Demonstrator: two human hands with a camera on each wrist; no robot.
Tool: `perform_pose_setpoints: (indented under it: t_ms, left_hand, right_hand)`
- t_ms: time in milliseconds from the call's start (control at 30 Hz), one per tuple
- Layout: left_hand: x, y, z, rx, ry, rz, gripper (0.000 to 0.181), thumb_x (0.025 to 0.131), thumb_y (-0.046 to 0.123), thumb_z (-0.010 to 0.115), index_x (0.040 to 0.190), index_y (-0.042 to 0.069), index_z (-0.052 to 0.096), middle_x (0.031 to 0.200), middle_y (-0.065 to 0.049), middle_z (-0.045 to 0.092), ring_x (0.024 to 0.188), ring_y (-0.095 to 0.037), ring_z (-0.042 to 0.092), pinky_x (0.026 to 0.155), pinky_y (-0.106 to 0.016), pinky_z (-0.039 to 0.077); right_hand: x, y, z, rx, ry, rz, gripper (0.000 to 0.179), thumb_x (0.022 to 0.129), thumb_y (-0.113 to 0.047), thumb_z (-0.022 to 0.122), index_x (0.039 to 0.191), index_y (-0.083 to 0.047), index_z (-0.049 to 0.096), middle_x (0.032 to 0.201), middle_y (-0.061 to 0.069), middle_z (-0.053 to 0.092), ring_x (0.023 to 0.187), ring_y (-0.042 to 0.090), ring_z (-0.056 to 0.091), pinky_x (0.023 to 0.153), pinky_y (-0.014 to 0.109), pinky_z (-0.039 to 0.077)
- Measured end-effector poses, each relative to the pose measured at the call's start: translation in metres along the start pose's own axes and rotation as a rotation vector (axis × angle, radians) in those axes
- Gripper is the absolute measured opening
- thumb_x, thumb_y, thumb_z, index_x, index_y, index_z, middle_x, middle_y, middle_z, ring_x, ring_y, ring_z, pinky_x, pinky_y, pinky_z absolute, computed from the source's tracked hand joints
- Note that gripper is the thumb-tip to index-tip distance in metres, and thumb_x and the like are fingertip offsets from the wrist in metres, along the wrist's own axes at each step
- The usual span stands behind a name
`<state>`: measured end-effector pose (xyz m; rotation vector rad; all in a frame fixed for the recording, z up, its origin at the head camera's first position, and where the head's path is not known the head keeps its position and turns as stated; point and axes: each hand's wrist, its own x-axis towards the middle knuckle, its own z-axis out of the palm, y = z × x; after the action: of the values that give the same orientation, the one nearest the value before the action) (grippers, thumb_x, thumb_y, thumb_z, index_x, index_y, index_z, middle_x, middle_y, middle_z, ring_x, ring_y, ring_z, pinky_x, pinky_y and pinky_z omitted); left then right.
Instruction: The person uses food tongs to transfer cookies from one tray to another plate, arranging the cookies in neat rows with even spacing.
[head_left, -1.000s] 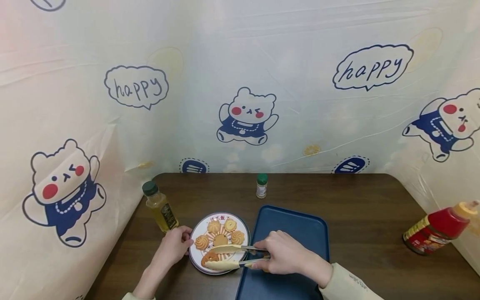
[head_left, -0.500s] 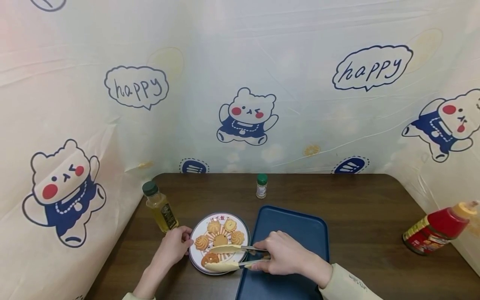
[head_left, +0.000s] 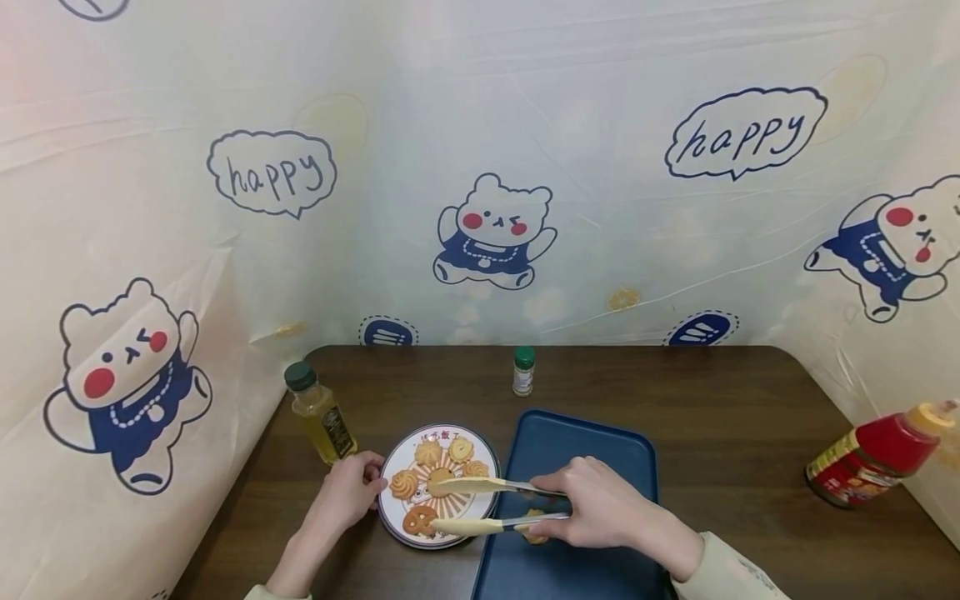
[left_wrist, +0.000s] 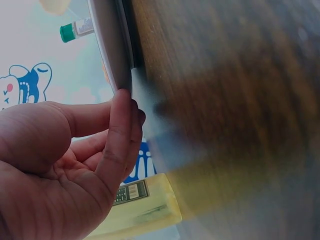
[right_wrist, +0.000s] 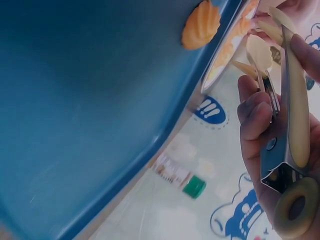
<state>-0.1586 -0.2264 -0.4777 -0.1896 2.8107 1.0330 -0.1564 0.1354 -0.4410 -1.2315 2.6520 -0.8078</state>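
Observation:
My left hand (head_left: 345, 492) pinches the left rim of a round white plate (head_left: 387, 517); in the left wrist view, thumb and fingertips meet at the plate's edge (left_wrist: 114, 55). Several cookies lie on the plate, among them a swirl cookie (head_left: 403, 484) and a pretzel-shaped cookie (head_left: 419, 521). My right hand (head_left: 607, 507) grips metal tongs (head_left: 483, 527) with cream tips. The tongs' two arms stand apart over the plate, with no cookie between the tips. Below the tongs, a ridged cookie (right_wrist: 201, 26) rests on the blue tray (right_wrist: 90, 115), near the edge beside the plate.
An oil bottle (head_left: 324, 421) stands just beyond my left hand. At the back is a small green-capped shaker (head_left: 523, 372). A red squeeze bottle (head_left: 870, 458) stands at the table's right side. A printed cloth (head_left: 600, 208) hangs behind the table (head_left: 720, 433).
My right hand and the tongs have shifted right, partly off the plate. The pretzel-shaped cookie and the cookie on the tray show more. My left hand stays on the rim.

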Motion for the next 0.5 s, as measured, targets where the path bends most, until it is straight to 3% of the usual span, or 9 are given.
perform_pose_setpoints:
  t_ms: [100, 333, 500]
  left_hand:
    - [0.001, -0.001, 0.000, 0.000, 0.002, -0.005, 0.030, 0.090, 0.001, 0.071, 0.118, -0.007, 0.062, 0.083, -0.008, 0.054, 0.064, -0.016, 0.056, 0.056, -0.029, 0.052]
    - [0.003, -0.002, 0.000, -0.006, 0.007, -0.008, 0.030, 0.090, 0.001, 0.071, 0.118, -0.007, 0.063, 0.083, -0.008, 0.055, 0.065, -0.017, 0.056, 0.057, -0.029, 0.053]
    - [0.001, -0.001, 0.000, -0.002, 0.001, 0.003, 0.029, 0.090, 0.001, 0.071, 0.117, -0.007, 0.063, 0.083, -0.007, 0.054, 0.064, -0.016, 0.056, 0.056, -0.030, 0.052]
  right_hand:
    - [-0.013, 0.004, -0.007, -0.009, 0.029, 0.016, 0.052, 0.087, -0.048, 0.075, 0.120, -0.008, 0.073, 0.081, -0.009, 0.072, 0.047, -0.006, 0.039, 0.040, 0.019, 0.027]
    - [-0.046, 0.015, -0.017, -0.026, 0.066, 0.057, 0.054, 0.088, -0.051, 0.072, 0.120, -0.007, 0.072, 0.070, -0.021, 0.059, 0.047, -0.004, 0.038, 0.041, 0.018, 0.033]
    - [-0.067, 0.022, -0.017, -0.033, 0.080, 0.073, 0.053, 0.087, -0.050, 0.073, 0.118, -0.006, 0.072, 0.079, -0.017, 0.066, 0.051, -0.006, 0.043, 0.044, 0.017, 0.035]
